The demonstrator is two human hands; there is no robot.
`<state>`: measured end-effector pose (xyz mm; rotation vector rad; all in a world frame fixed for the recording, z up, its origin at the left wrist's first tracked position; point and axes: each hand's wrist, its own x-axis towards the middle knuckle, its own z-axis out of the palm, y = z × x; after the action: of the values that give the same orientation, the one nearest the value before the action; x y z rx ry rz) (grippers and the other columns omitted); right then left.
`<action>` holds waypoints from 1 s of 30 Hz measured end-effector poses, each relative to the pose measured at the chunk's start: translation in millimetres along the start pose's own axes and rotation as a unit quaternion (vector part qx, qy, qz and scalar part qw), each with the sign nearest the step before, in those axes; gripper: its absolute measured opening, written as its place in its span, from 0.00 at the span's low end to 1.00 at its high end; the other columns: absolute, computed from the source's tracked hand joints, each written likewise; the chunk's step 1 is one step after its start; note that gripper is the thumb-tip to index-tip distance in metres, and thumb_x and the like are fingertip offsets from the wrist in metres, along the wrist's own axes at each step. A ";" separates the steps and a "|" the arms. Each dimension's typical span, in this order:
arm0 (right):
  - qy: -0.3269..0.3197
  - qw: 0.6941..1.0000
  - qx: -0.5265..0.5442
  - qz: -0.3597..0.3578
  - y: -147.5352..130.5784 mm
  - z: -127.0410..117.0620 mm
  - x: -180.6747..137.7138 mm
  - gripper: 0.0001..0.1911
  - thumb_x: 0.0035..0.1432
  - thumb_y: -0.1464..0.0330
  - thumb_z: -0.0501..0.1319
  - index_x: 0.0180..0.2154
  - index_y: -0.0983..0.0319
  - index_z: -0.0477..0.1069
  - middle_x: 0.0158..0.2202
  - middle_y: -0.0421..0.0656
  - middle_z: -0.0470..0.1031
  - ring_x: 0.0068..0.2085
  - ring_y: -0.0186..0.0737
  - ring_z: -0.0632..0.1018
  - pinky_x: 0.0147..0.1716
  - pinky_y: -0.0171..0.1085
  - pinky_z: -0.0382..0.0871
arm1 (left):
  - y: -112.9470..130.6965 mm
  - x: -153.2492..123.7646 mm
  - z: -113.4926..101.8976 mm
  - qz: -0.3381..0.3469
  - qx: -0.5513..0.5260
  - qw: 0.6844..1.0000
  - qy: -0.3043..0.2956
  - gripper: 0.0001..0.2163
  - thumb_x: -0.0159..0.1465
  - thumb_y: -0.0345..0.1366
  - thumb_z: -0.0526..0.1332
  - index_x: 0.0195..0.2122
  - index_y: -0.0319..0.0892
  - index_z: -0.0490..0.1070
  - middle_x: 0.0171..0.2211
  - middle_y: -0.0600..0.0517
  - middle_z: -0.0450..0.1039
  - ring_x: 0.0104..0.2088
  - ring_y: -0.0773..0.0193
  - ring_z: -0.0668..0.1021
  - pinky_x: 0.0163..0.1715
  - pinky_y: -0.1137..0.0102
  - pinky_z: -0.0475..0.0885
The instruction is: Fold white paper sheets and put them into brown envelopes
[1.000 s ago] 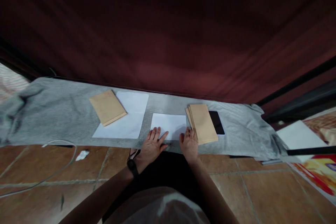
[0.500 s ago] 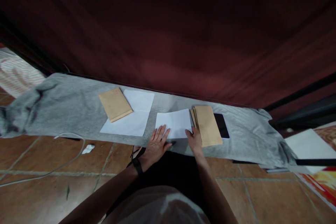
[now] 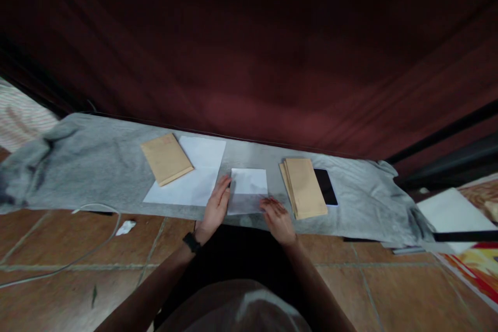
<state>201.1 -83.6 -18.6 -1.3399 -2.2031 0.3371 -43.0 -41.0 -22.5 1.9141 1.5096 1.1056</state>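
Note:
A folded sheet of white paper (image 3: 249, 181) lies in front of me on the grey cloth, its near half in grey shade and partly blurred. My left hand (image 3: 218, 206) rests along the paper's left edge, fingers stretched out close together. A small dark spot shows by its fingertips; I cannot make out what it is. At the near right corner of the paper is my right hand (image 3: 278, 220), its fingers smeared by motion, so their grip is unclear. To its right lies a small stack of brown envelopes (image 3: 306, 187).
A dark-screened phone (image 3: 326, 187) lies beside the stack. On the left, another brown envelope (image 3: 166, 158) lies across a large creased white sheet (image 3: 194, 184). The grey cloth (image 3: 97, 161) covers the narrow surface, with a dark red curtain (image 3: 249, 62) behind. A white cable (image 3: 112, 231) runs over the tiled floor.
The paper looks narrower and sits turned or refolded, its near half now shaded. My left hand has moved off its face to the left edge. My right hand has shifted left and nearer, away from the envelopes.

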 end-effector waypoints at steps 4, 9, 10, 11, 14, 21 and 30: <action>-0.015 0.999 0.018 -0.036 5.6 19.0 -21.0 0.26 0.58 0.80 0.55 0.55 0.57 0.74 0.56 0.44 0.77 0.60 0.40 0.74 0.63 0.46 0.69 | 7.6 6.2 10.2 0.132 0.078 0.962 -0.224 0.22 0.76 0.44 0.43 0.66 0.49 0.63 0.68 0.51 0.61 0.69 0.64 0.62 0.69 0.59 0.58; -0.023 0.999 0.008 -0.034 10.5 20.7 -24.3 0.27 0.60 0.79 0.55 0.58 0.55 0.73 0.58 0.43 0.77 0.60 0.41 0.75 0.64 0.49 0.67 | 12.5 15.5 29.2 0.181 0.178 0.919 -0.301 0.21 0.76 0.46 0.45 0.65 0.49 0.66 0.68 0.51 0.61 0.70 0.64 0.61 0.69 0.60 0.55; -0.023 0.999 0.013 -0.032 11.7 19.5 -23.5 0.26 0.62 0.78 0.55 0.57 0.54 0.74 0.57 0.42 0.77 0.59 0.41 0.76 0.63 0.48 0.69 | 11.4 16.7 28.3 0.175 0.177 0.921 -0.300 0.22 0.76 0.46 0.46 0.65 0.48 0.66 0.68 0.51 0.62 0.69 0.63 0.61 0.69 0.60 0.56; -0.021 0.999 0.020 -0.028 12.9 18.1 -22.6 0.24 0.63 0.78 0.55 0.56 0.54 0.75 0.56 0.42 0.78 0.57 0.40 0.77 0.62 0.47 0.70 | 9.8 17.1 25.0 0.167 0.167 0.925 -0.298 0.22 0.75 0.47 0.46 0.64 0.47 0.67 0.68 0.50 0.62 0.69 0.62 0.62 0.69 0.60 0.57; -0.002 0.999 0.039 0.002 15.6 13.1 -18.5 0.19 0.66 0.75 0.55 0.53 0.55 0.77 0.53 0.43 0.80 0.53 0.40 0.80 0.56 0.43 0.74 | 4.1 12.6 3.1 0.119 0.093 0.948 -0.279 0.23 0.75 0.47 0.45 0.62 0.46 0.70 0.64 0.50 0.68 0.66 0.62 0.68 0.67 0.60 0.62; 0.028 0.992 0.101 0.075 14.9 8.9 -2.9 0.13 0.70 0.67 0.55 0.49 0.55 0.77 0.48 0.42 0.82 0.49 0.41 0.81 0.53 0.41 0.76 | -7.6 -10.8 -37.1 0.026 -0.057 0.966 -0.250 0.23 0.72 0.51 0.53 0.64 0.48 0.67 0.61 0.50 0.72 0.59 0.58 0.75 0.60 0.61 0.72; 0.087 0.961 0.181 0.189 22.1 17.5 19.3 0.21 0.68 0.60 0.57 0.59 0.60 0.65 0.48 0.46 0.81 0.45 0.42 0.82 0.45 0.39 0.77 | -17.0 0.8 5.6 -0.056 -0.002 0.995 -0.077 0.16 0.70 0.48 0.56 0.44 0.43 0.77 0.38 0.49 0.81 0.39 0.58 0.81 0.42 0.65 0.76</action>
<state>200.7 -55.1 -37.4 -1.5061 -1.6368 0.6979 -48.3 -34.6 -38.4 1.8423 1.5073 0.8910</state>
